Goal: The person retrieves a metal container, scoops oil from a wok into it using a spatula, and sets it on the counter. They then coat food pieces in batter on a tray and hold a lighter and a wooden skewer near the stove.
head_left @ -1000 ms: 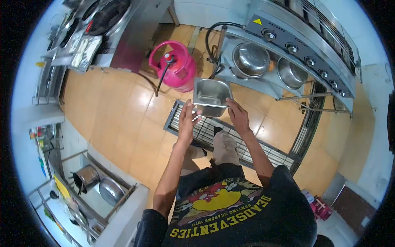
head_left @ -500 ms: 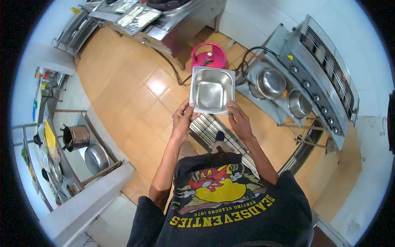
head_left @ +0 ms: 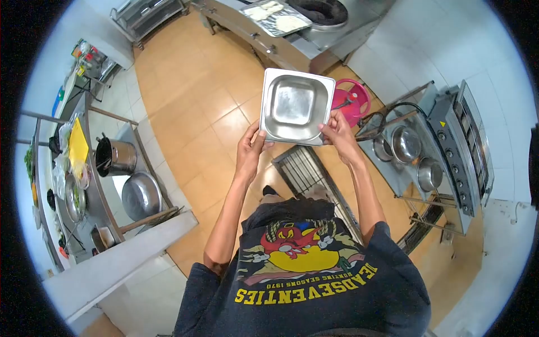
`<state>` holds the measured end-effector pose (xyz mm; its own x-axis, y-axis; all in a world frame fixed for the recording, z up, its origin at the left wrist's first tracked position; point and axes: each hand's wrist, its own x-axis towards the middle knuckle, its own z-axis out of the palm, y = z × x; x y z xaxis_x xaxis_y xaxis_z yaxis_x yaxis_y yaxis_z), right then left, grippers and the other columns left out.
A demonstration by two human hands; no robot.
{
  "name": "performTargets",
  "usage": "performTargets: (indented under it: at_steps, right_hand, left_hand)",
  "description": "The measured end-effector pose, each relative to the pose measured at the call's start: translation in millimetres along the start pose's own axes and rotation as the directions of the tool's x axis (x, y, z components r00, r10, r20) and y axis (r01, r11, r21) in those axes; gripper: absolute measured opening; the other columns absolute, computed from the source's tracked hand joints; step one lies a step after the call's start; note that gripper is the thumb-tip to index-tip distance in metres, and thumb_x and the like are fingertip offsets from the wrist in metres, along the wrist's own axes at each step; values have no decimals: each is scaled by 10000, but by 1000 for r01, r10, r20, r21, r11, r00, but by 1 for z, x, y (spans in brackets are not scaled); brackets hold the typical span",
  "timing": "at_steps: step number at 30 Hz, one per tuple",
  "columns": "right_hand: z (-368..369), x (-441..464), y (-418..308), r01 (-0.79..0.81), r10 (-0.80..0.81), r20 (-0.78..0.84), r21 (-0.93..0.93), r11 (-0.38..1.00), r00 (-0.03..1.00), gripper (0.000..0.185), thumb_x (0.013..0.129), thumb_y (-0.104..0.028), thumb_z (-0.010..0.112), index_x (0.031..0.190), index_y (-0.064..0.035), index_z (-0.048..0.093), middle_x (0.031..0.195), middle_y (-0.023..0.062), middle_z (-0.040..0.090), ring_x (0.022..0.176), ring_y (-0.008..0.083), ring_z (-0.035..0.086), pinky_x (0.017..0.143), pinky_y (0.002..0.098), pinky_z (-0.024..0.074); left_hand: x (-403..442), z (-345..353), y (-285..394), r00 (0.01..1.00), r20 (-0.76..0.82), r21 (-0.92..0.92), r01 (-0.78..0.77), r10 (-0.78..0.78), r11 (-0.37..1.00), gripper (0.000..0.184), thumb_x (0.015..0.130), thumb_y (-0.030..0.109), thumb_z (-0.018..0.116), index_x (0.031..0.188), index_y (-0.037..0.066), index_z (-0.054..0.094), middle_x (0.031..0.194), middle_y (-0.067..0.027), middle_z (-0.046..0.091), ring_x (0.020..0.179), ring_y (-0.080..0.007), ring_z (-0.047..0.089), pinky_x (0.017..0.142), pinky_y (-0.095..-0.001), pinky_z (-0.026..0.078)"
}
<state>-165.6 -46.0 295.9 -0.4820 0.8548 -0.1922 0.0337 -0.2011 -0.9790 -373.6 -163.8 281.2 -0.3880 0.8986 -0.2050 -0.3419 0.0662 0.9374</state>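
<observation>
Held out in front of me is a square stainless steel pan with a flat rim and nothing in it. My left hand grips its near left corner, thumb on the rim and fingers underneath. At the near right corner, my right hand is closed on the pan, thumb over the edge. The pan is tipped so that its inside faces me. Behind its right side, a pink gas cylinder stands partly hidden on the floor.
Ahead is a steel stove counter with a foil-lined tray and a dark wok. A grill stands right, pots beside it. Left, a steel shelf holds a stock pot and basin. A drain grate crosses the tiled floor.
My view has swung left, so the stove and grill sit further right. The pan has come up nearer and tilts more towards me. Both hands keep hold of it.
</observation>
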Motion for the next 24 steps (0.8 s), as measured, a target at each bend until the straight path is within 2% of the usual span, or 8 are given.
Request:
performTargets:
  at_steps: [1, 6, 13, 14, 17, 18, 21, 24]
  right_hand:
    - [11, 4, -10, -30, 30, 17, -21, 999, 999, 212, 876, -79, 582, 1039, -66, 447, 772, -32, 485, 682, 54, 476, 596, 215, 402]
    - [55, 31, -38, 238, -257, -2, -371, 898, 966, 166, 859, -105, 602, 945, -33, 479, 730, -27, 393, 676, 76, 396, 611, 238, 373]
    - [91, 71, -62, 332, -360, 50, -516, 790, 932, 174, 831, -89, 612, 928, -17, 487, 704, 60, 419, 671, 145, 412, 633, 284, 384]
    - [97, 76, -64, 362, -405, 58, -575, 734, 913, 178, 829, -87, 608, 944, -7, 498, 750, 122, 462, 687, 221, 479, 647, 321, 406]
    - [116, 94, -70, 517, -584, 157, -677, 523, 796, 167, 829, -77, 596, 964, -10, 522, 822, 155, 510, 753, 310, 538, 665, 365, 426]
    - [121, 99, -74, 501, -552, 191, -713, 490, 812, 153, 817, -48, 582, 965, -27, 549, 858, 159, 516, 788, 352, 548, 662, 389, 436]
    - [133, 124, -77, 534, -549, 277, -751, 388, 789, 169, 793, -18, 577, 960, -44, 562, 829, 152, 495, 765, 343, 542, 643, 389, 439]
    - [151, 160, -70, 611, -597, 376, -750, 252, 708, 235, 739, 16, 584, 955, -73, 572, 797, 120, 477, 748, 317, 544, 624, 389, 451]
  left_hand:
    - [5, -11, 4, 1000, -20, 15, -2, 2, 1000, 397, 920, 227, 549, 1256, 22, 498, 1115, -67, 592, 922, -133, 591, 789, -273, 508]
    - [36, -56, 9, 993, -34, 205, -100, 110, 974, 380, 923, 204, 544, 1248, 12, 505, 1140, -78, 587, 995, -161, 575, 847, -267, 448]
    - [74, -83, 29, 964, -6, 230, -257, 265, 939, 417, 923, 191, 541, 1292, 11, 467, 1180, -79, 572, 980, -117, 554, 881, -252, 417]
    - [79, -90, 31, 965, -19, 249, -250, 263, 936, 418, 924, 190, 539, 1294, 10, 464, 1194, -83, 565, 992, -122, 554, 889, -255, 414]
    - [99, -105, 45, 964, -60, 258, -236, 260, 937, 429, 928, 189, 532, 1308, 11, 447, 1225, -93, 545, 1013, -133, 551, 906, -264, 408]
    - [109, -111, 51, 962, -72, 253, -238, 264, 938, 433, 929, 189, 530, 1314, 12, 440, 1233, -96, 539, 1017, -135, 550, 911, -267, 406]
    - [139, -127, 64, 963, -46, 228, -248, 265, 942, 404, 918, 100, 491, 1295, -31, 424, 1179, -151, 567, 1050, -183, 561, 913, -293, 426]
    - [165, -148, 73, 944, -107, 253, -278, 313, 927, 362, 927, 78, 477, 1268, -38, 443, 1137, -125, 580, 1045, -169, 557, 907, -285, 426]
